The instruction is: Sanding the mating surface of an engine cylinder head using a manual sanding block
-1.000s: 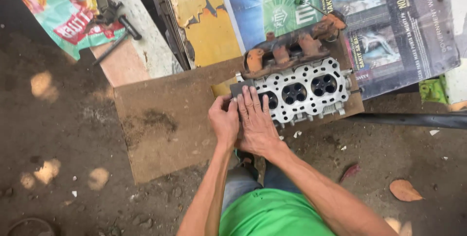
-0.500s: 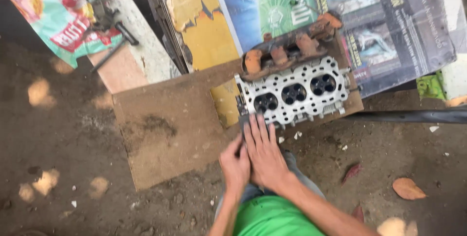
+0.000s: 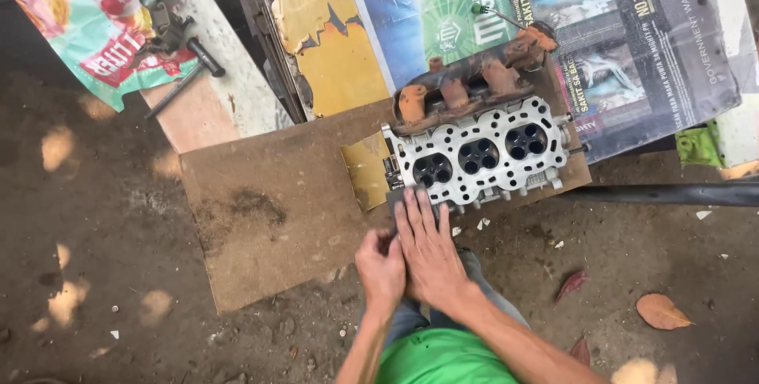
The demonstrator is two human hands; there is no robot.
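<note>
Lying on bare dirt ground (image 3: 118, 273), a brown board (image 3: 269, 210) carries a pale metal cylinder head (image 3: 478, 155) with three round chambers, a rusty manifold (image 3: 466, 87) bolted along its far side and printed posters (image 3: 632, 36) spread beyond. Both hands sit at the head's near edge: the right hand (image 3: 431, 253) lies flat, fingers (image 3: 417, 208) straight and spread on a dark gray pad (image 3: 398, 196) touching the head. Beside it, the left hand (image 3: 381, 267) is loosely curled, and what it grips cannot be told.

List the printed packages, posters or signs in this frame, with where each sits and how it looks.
Printed sack: top left, draped over a bench; teal, pink and red.
Poster sheet: top right, flat under the cylinder head; dark grey and blue with a green panel.
Yellow panel: top centre; torn, peeling paint.
No screens.
</note>
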